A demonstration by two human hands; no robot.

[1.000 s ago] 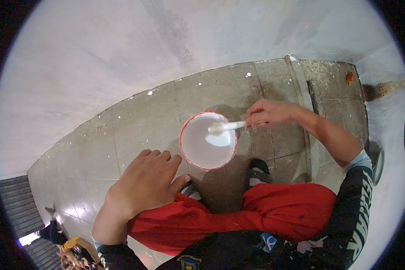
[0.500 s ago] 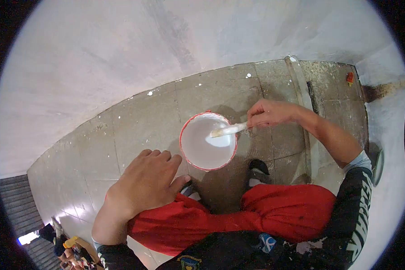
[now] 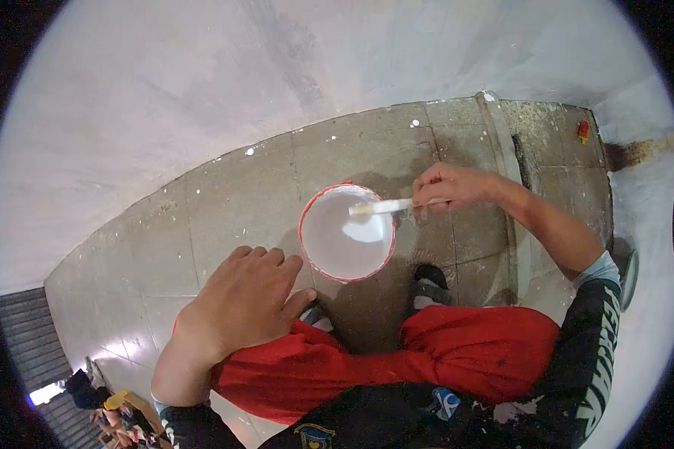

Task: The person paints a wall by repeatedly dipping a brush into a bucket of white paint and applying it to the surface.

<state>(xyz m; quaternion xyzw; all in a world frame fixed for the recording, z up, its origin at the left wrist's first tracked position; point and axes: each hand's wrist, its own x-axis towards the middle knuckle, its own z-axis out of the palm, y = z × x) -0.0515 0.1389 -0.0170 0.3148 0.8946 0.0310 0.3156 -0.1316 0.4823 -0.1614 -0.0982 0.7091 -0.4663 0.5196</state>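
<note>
Head view: clamping a brush [image 3: 386,206] in the right grip [image 3: 453,185], fingers closed on its handle. Pointing left from that grip, with long axis nearly crosswise and bristles over the mouth of a red-rimmed bucket [image 3: 322,232]. Containing white paint [image 3: 365,232], just left of the right grip; cannot tell whether touched by bristles. Farther left, palm down, thumb apart from fingers: left grip [image 3: 247,303].

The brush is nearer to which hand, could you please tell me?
Right: the right hand grips the brush itself, while the left hand is apart from it, left of the bucket.
</note>
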